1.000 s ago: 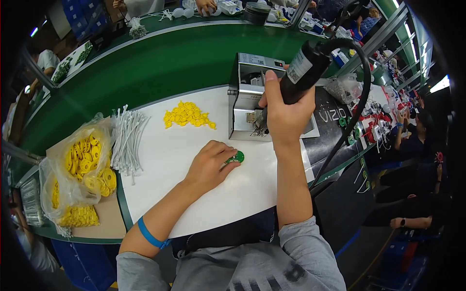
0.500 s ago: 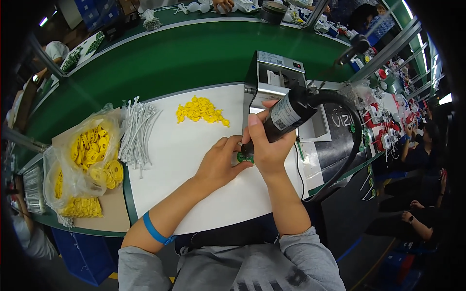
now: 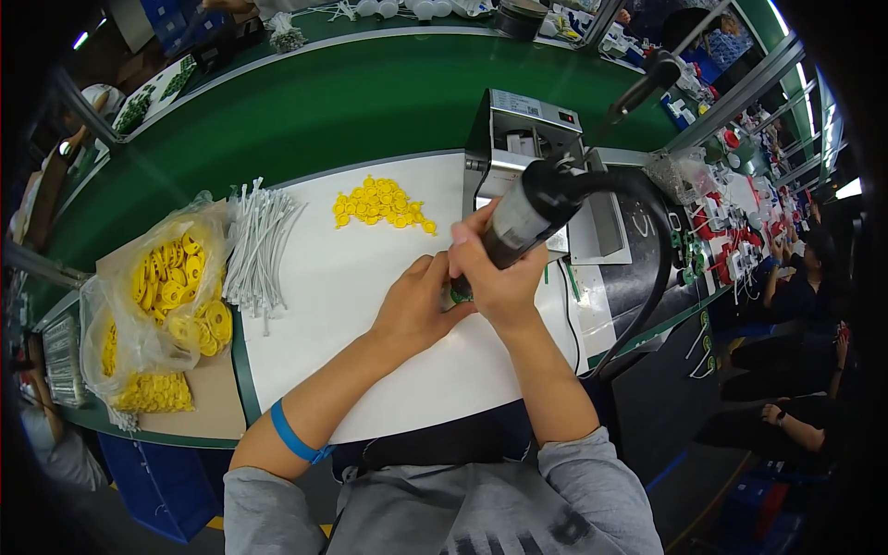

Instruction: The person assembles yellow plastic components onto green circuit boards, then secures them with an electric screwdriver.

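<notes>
My right hand (image 3: 495,277) grips a black and silver electric screwdriver (image 3: 527,211), tilted with its tip pointing down at a small green part (image 3: 457,294). My left hand (image 3: 416,305) pinches that green part against the white work mat (image 3: 342,305), fingers touching the right hand. The screwdriver's thick black cable (image 3: 661,268) loops off to the right. The tip itself is hidden between my hands.
A pile of small yellow pieces (image 3: 381,203) lies on the mat ahead. White cable ties (image 3: 259,250) and clear bags of yellow discs (image 3: 176,287) sit at left. A grey machine box (image 3: 532,139) stands behind my hands. A green conveyor belt (image 3: 324,102) runs beyond. Another person sits at right (image 3: 805,277).
My right hand brought the screwdriver down from upright by the grey box to the green part. My left hand stayed on that part, and both hands are together.
</notes>
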Tool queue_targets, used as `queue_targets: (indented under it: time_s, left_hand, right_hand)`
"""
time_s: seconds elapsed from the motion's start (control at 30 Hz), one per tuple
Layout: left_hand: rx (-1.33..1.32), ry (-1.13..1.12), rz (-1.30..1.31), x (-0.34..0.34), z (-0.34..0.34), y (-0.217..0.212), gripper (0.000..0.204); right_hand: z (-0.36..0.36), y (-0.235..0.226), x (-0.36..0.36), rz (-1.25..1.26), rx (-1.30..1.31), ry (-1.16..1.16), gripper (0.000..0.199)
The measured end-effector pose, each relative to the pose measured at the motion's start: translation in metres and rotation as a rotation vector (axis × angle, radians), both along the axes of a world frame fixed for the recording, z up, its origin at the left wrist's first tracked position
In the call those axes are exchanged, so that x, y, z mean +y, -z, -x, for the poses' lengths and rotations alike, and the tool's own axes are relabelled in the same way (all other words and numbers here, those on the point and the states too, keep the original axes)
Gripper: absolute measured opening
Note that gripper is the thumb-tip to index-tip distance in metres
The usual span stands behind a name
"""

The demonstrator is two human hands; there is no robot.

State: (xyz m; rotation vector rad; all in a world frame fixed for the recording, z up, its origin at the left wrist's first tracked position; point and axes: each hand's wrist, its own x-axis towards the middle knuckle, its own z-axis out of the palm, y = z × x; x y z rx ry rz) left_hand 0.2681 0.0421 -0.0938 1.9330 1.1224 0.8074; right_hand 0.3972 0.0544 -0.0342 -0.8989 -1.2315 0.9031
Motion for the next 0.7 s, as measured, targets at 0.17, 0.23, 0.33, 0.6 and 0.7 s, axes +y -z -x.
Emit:
queue_targets:
  time_s: [0.17,0.23,0.33,0.6,0.7]
  left_hand:
    - [-0.001,0.012,-0.090,-0.001,0.004,0.005,0.052]
    - [-0.035,0.010,-0.079,-0.001,0.010,0.004,0.053]
    - [-0.066,0.001,-0.058,-0.005,0.021,0.002,0.059]
    - [0.197,0.159,0.062,-0.031,0.096,-0.077,0.066]
    - [0.327,0.092,-0.027,-0.048,0.142,-0.108,0.056]
  right_hand:
    - [0.010,-0.008,-0.004,0.016,-0.086,-0.123,0.014]
    - [0.014,-0.010,-0.006,0.022,-0.100,-0.096,0.013]
    - [0.022,-0.016,-0.014,0.133,0.011,-0.115,0.021]
    - [0.028,-0.093,-0.063,0.274,-0.785,0.217,0.031]
    - [0.038,-0.110,-0.081,0.512,-1.336,0.093,0.042]
